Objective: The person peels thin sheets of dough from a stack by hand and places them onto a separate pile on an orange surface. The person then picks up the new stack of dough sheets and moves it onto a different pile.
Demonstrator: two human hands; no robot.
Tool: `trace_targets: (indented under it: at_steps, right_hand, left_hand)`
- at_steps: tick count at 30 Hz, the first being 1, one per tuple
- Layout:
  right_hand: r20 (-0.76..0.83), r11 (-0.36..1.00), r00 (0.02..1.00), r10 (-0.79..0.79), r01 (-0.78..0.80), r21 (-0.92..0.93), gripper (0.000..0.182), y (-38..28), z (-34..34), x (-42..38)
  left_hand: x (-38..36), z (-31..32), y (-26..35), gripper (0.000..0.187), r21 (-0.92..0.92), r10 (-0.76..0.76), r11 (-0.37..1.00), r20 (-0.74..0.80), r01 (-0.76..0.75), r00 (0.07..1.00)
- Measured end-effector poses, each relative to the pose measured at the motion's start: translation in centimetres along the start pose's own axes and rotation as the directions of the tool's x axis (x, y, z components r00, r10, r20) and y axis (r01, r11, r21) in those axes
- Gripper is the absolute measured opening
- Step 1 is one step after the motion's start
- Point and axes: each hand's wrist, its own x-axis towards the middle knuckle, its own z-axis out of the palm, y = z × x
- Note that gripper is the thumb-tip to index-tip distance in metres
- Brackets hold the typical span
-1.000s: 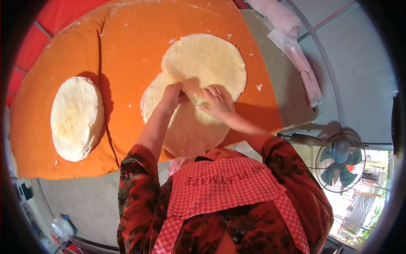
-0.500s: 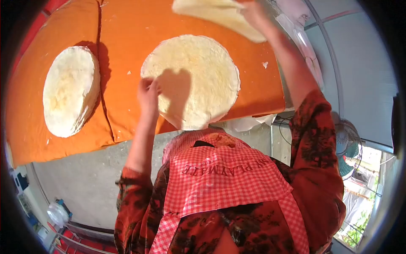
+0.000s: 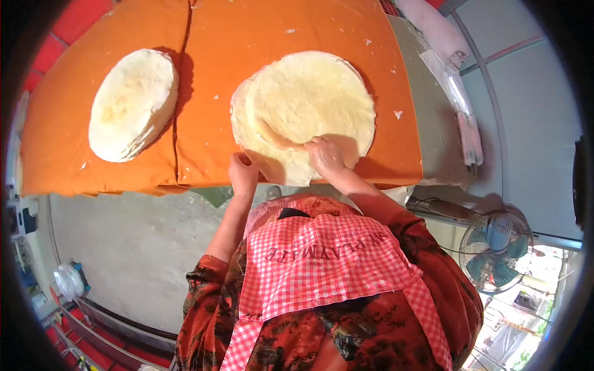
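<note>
A round stack of thin, pale flatbread sheets (image 3: 346, 80) lies on the orange cloth in front of me. Its top sheet (image 3: 297, 93) sits shifted to the right, with a curled fold along its lower left side. My right hand (image 3: 326, 156) is closed on the edge of that sheet at the fold. At the stack's lower left rim, my left hand (image 3: 244, 174) has its thumb and fingertips pinched together. Whether it grips a sheet's edge there cannot be made out.
A second, taller flatbread stack (image 3: 133, 102) stands on the left. The orange cloth (image 3: 210, 55) carries scattered pale flakes. A fan (image 3: 498, 247) is low on the right, and wrapped plastic bundles (image 3: 436, 31) lie along the table's right end.
My right hand has brought the sheet from the far right down onto the stack and now holds its edge near me. My left hand has moved down to the near rim. The view has shifted.
</note>
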Motion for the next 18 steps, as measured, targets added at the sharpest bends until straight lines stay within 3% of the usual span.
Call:
trace_targets:
  at_steps: [1,2,5,8,15,18]
  right_hand:
    - [0.056,0.999,0.998,0.032,-0.032,0.004,0.012,0.1,-0.5,0.3]
    - [0.113,0.998,0.991,0.064,-0.065,0.005,0.011,0.2,-1.1,0.7]
    - [0.092,0.999,0.996,0.020,-0.017,-0.031,0.011,0.1,-4.1,2.2]
    - [0.057,0.998,0.996,-0.064,0.063,0.021,0.014,-2.9,-3.6,1.8]
    - [0.135,1.000,0.991,0.000,0.002,-0.015,0.014,-6.6,-0.2,1.9]
    - [-0.032,1.000,0.999,-0.022,0.023,0.007,0.013,-5.9,-2.3,4.2]
  left_hand:
    - [0.2,0.4,-1.0,0.022,-0.014,-0.004,1.000,-0.004,0.004,1.000]
    - [0.3,0.9,-2.2,0.018,-0.145,-0.064,0.987,0.007,0.065,0.998]
    - [0.0,0.6,-2.2,0.012,-0.275,-0.213,0.930,0.139,0.244,0.967]
    - [-1.1,-0.6,1.0,0.008,-0.438,-0.373,0.772,0.273,0.460,0.887]
    - [-1.4,-0.4,1.0,0.010,-0.523,-0.366,0.695,0.334,0.493,0.869]
    - [-1.0,-0.4,0.8,0.010,-0.525,-0.344,0.693,0.362,0.495,0.866]
